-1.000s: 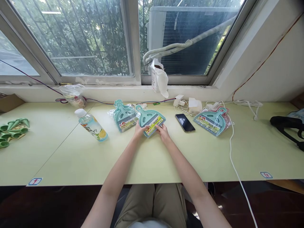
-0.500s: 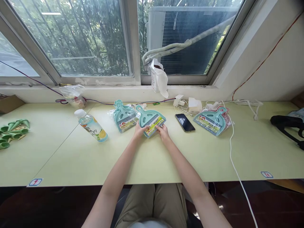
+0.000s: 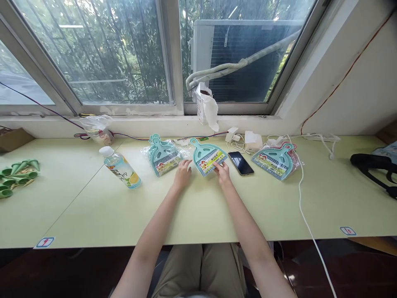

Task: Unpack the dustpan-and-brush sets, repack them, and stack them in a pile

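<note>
My right hand grips the lower right edge of a teal dustpan-and-brush set with a yellow-green label, held just over the table. My left hand is off that set, its fingers loosely apart, close to the right side of a stack of similar dustpan sets in clear plastic. Whether its fingertips touch the plastic I cannot tell. Farther right lies another pile of dustpan sets, teal on top with a pink one beneath. Between it and my right hand is a black smartphone.
A drink bottle leans left of the stack. White chargers with cables and a small white box sit at the back. A white cable crosses the table's right side. Green cone-shaped pieces lie far left; a black strap-like object lies far right.
My left hand has let go of the dustpan set and lies to its left. My right hand has shifted the set a little to the right.
</note>
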Tool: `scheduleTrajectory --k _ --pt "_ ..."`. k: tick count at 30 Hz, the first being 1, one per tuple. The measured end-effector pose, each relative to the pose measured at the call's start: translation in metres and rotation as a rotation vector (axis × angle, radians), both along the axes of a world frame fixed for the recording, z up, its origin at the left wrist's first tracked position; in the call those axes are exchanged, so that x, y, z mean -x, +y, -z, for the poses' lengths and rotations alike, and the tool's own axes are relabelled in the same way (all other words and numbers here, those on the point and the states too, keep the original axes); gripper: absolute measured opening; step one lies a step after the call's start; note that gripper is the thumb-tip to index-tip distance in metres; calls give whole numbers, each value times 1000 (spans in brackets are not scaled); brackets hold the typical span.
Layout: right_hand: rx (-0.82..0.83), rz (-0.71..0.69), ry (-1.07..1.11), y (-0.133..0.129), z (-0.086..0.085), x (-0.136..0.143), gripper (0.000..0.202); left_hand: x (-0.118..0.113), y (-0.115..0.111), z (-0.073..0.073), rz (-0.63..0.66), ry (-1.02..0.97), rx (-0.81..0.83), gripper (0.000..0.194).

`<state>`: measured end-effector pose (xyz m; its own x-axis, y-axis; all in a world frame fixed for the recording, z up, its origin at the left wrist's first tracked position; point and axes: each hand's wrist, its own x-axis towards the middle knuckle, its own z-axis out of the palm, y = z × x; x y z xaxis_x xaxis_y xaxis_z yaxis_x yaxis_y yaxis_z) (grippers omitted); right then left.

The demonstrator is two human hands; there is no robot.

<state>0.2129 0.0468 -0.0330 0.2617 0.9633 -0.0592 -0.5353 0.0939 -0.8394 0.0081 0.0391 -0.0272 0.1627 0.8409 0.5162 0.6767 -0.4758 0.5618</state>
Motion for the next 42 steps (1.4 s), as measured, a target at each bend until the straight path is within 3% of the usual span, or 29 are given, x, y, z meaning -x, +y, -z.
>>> scheduleTrajectory --k 4,7,13,17,21,25,31,36,42 --pt "30 73 5 2 1 -10 37 -3 -4 8 68 411 -57 39" --pt "57 100 -24 4 1 -16 36 -1 -2 10 48 495 -68 35" --pt "122 29 -110 8 1 -33 32 3 -1 1 -98 376 -84 39" --pt "136 -112 -156 6 -1 -46 30 8 -3 -5 -279 421 -139 42" --pt "145 -269 -209 -1 -6 -50 29 14 -2 -4 -321 460 -88 32" --pt "150 -388 -225 -6 -11 -50 31 19 -1 -4 -370 328 -80 26" --pt "155 -453 -197 -10 -14 -57 33 27 0 -7 -516 88 -151 24" --pt "158 -426 -185 -8 -11 -60 33 31 1 -8 -592 -44 -140 29" --pt "190 -140 -130 1 -4 -51 30 26 1 -7 -573 -75 -119 33"
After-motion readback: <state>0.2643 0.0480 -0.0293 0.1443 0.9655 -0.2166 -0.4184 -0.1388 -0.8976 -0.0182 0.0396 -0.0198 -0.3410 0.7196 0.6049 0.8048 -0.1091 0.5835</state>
